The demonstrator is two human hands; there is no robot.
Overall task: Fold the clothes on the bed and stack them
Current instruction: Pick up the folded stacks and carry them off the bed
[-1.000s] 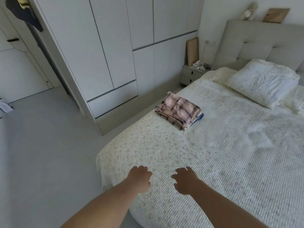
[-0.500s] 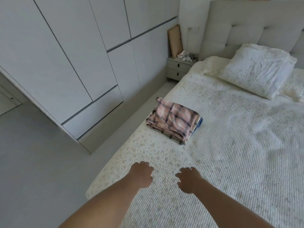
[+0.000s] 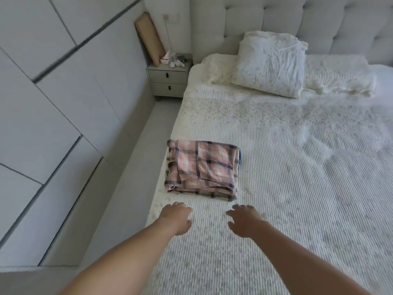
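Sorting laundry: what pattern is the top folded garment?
Pink plaid with dark stripes on the top folded garment, head view.

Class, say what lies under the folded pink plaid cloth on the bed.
Under the folded pink plaid cloth, a blue fabric edge and a greenish plaid edge show; the rest is covered.
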